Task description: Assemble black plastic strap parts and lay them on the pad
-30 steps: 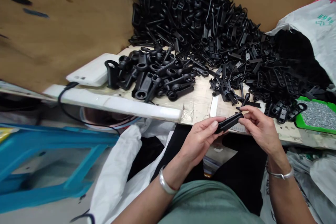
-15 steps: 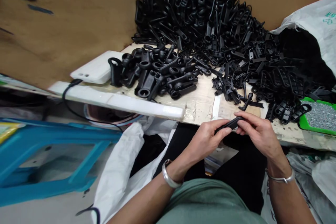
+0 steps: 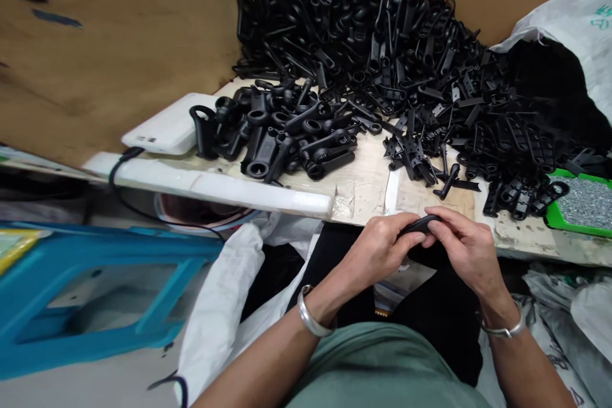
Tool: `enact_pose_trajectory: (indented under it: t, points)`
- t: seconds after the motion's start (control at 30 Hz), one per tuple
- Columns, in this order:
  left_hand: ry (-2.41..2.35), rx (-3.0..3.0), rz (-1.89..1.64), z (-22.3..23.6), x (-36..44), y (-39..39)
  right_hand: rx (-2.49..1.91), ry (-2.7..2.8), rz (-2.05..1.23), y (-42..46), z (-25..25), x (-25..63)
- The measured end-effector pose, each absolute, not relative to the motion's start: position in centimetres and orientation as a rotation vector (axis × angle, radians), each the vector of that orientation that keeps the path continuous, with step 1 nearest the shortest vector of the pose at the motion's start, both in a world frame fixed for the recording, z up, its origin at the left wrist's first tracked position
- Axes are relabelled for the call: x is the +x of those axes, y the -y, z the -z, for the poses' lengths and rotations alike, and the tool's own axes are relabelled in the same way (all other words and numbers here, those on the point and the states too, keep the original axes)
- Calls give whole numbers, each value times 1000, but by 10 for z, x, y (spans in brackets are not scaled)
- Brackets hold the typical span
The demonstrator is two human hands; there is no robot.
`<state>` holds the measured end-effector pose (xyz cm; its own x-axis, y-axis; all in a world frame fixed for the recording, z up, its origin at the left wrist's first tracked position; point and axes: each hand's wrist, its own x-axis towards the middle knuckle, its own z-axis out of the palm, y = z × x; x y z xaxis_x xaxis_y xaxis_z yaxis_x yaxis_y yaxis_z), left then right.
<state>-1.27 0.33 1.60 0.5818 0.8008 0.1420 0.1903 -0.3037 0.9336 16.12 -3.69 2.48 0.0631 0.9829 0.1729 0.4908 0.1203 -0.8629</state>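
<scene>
From the head camera, the black handle (image 3: 419,225) is at the front edge of the tabletop (image 3: 370,156), toward the right-hand part of that edge; whether it hangs over the edge or just in front of it is hard to tell. Its long axis lies crosswise, at a slant; one end points left and toward the person, the other right and a little toward the back edge.

The left hand (image 3: 377,245) grips the left end between thumb and fingers, hiding that end; the right hand (image 3: 466,245) pinches the right end with its fingertips, covering the tip; only a dark, smooth middle stretch shows, and its underside is out of sight.

Just behind the hands, near the front edge, lies a loose black piece (image 3: 448,182); a small heap of black handles (image 3: 282,134) lies nearer the left end, beside a white box (image 3: 169,124); a big pile of black parts (image 3: 344,25) fills the back, its pieces too tangled to tell apart. By the right front, a green tray (image 3: 557,217) holds grey bits (image 3: 586,201) too small to make out; the picture's border cuts off the tray and the tabletop's right corners.
</scene>
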Motion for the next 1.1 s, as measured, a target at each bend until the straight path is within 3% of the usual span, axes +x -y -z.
enact_pose_trajectory:
  t: [0.47, 0.63, 0.77, 0.9, 1.0, 1.1]
  points:
    - [-883, 1978, -683, -16, -20, -3, -1457, 1383, -1040, 34, -22, 158]
    - [-882, 1493, -780, -11, -12, -4, -1360, 1226, -1103, 27, -15, 156]
    - [-781, 877, -1046, -9, -4, 0, -1320, 1120, -966, 35, -14, 147]
    - [-661, 686, -1064, -9, 3, 6, -1380, 1311, -861, 44, -7, 130]
    - [-697, 848, -1064, -9, -2, 7, -1403, 1508, -746, 45, -8, 131]
    - [-888, 1462, -1214, -12, -15, 2, -1397, 1734, -514, 44, -19, 145]
